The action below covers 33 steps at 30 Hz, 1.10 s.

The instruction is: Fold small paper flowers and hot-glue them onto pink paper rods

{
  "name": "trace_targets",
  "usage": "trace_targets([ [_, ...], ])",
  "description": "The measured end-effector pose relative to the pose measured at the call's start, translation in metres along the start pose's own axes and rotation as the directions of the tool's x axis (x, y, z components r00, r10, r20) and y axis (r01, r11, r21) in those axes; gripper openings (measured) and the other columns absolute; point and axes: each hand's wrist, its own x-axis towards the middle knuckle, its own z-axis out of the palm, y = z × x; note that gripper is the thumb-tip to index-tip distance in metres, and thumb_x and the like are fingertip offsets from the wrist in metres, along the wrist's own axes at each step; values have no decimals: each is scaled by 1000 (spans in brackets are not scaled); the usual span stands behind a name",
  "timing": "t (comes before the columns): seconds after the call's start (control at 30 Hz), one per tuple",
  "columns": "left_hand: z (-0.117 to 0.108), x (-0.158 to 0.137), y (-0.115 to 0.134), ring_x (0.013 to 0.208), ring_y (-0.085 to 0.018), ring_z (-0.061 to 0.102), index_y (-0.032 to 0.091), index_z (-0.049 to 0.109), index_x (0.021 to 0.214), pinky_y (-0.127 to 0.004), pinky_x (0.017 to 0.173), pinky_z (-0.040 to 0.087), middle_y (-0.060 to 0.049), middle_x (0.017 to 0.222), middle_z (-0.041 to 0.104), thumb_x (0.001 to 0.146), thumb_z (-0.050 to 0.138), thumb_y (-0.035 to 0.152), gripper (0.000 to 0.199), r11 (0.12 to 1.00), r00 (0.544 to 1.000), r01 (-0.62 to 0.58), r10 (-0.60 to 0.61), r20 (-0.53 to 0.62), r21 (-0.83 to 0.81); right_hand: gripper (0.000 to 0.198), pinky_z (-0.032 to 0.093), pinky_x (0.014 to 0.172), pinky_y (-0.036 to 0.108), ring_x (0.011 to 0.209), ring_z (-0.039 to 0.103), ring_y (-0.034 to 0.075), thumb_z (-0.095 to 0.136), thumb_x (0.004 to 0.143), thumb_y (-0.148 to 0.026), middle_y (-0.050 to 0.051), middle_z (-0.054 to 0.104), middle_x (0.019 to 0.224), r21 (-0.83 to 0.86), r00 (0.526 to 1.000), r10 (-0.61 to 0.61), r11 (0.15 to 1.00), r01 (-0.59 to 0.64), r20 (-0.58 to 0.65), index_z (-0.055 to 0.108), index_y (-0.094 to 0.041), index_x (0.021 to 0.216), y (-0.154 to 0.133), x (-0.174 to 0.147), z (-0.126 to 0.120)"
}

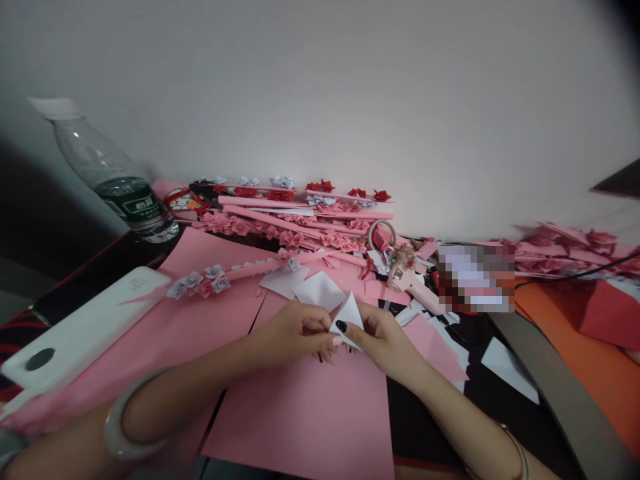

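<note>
Between my two hands is a small folded piece of white paper (349, 313), its pointed corner standing up. My left hand (300, 333) pinches its lower left edge with the fingers curled. On the other side my right hand (383, 333) grips it, the dark-nailed thumb pressed on the front face. Both hands are over a large pink sheet (305, 413). Just behind them lie loose white paper squares (319, 291). A stem with white and pink paper flowers (215, 280) rests on pink paper to the left.
Pink rolled stems and paper flowers (300, 233) are heaped along the wall. A pale pink glue gun (415, 287) lies right of centre near a tape roll (381, 235). At left are a water bottle (125, 193) and a white box-like object (85, 333). Orange sheets (565, 333) lie right.
</note>
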Motion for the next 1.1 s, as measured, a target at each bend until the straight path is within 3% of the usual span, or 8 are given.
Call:
trace_targets([
  [0.2,-3,1,4,58,-15,67,16,52,68,-25,55,52,-2,66,69,81,58,32,22,994,997,50,-44,68,-99,30,31,49,22,53,40,9,52,85,-43,-3,46,60,-6,1000,-11,1000,11,11,52,-16,69,1,1,-1],
  [0.33,-7,0,9,54,-14,66,16,48,65,-22,50,48,-2,65,70,80,61,33,25,986,995,67,-55,84,-152,38,30,45,21,47,41,8,53,83,-47,-4,46,52,18,999,10,1000,-9,-48,45,-18,58,3,2,-5],
  [0.5,-9,-1,15,55,-15,66,16,48,64,-23,50,47,-2,64,70,78,63,34,27,980,996,72,-63,56,-184,44,31,41,21,39,45,9,51,83,-49,-3,50,43,-35,987,69,997,-74,-147,43,-19,52,3,2,-6],
  [0.67,-10,1,15,55,-16,65,16,50,66,-25,52,47,-2,64,70,79,62,33,25,980,999,27,-32,-23,-198,38,34,41,20,40,47,8,49,86,-47,-2,59,52,24,995,81,997,-80,-56,50,-18,62,3,4,-6],
  [0.83,-13,2,15,54,-15,65,15,49,64,-25,52,48,-3,64,69,78,63,32,26,976,997,8,-24,-74,-215,44,31,38,20,34,41,7,46,87,-48,-5,47,41,-3,992,75,997,-76,-98,48,-18,54,6,5,-6],
  [1.1,-19,0,17,53,-14,63,15,52,65,-24,52,46,-2,64,69,79,63,33,26,979,992,-35,9,-129,-201,46,30,38,19,34,39,6,41,89,-48,-6,43,41,-38,997,45,998,-48,-62,43,-19,54,8,3,-9],
])
